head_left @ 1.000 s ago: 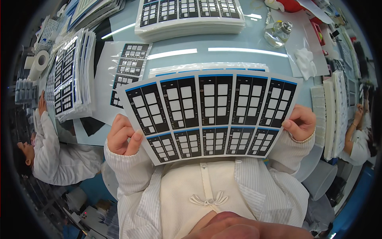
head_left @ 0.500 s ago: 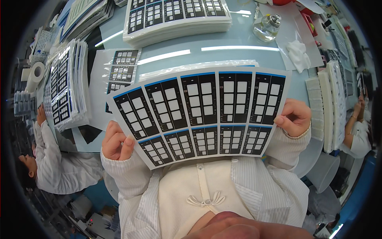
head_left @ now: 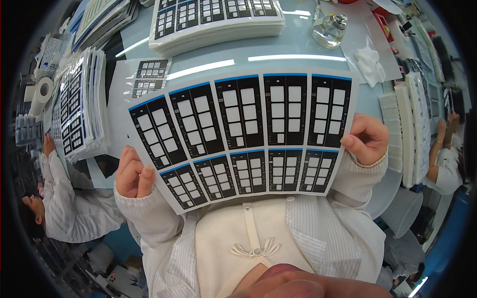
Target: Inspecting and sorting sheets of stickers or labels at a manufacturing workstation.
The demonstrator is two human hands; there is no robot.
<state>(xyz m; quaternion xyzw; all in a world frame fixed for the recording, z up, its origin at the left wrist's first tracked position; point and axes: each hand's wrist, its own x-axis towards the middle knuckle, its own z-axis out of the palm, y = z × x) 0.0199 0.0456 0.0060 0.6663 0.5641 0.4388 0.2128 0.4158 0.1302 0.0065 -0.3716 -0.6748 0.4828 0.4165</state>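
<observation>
Between my hands I hold up a white printed sheet (head_left: pixel 233 153) with two rows of black panels, each topped by a blue strip and filled with white squares. My left hand (head_left: pixel 134 173) pinches its left edge between thumb and curled fingers. On the right edge, my right hand (head_left: pixel 366 139) grips the sheet the same way. It is raised over the table's near edge and tilted, hiding the tabletop behind it. At the far side lies a thick stack of similar sheets (head_left: pixel 218 36).
Left are a tall pile of bagged sheets (head_left: pixel 82 104), a paper roll (head_left: pixel 42 93) and a white sheet with dark labels (head_left: pixel 149 74). Far right stand a glass bottle of clear liquid (head_left: pixel 329 32), a crumpled white cloth (head_left: pixel 370 64) and pale stacked strips (head_left: pixel 410 129). People sit on both sides.
The held sheet has come up and closer, filling more of the view, its top edge higher. My left hand has shifted slightly left; both hands keep their grip.
</observation>
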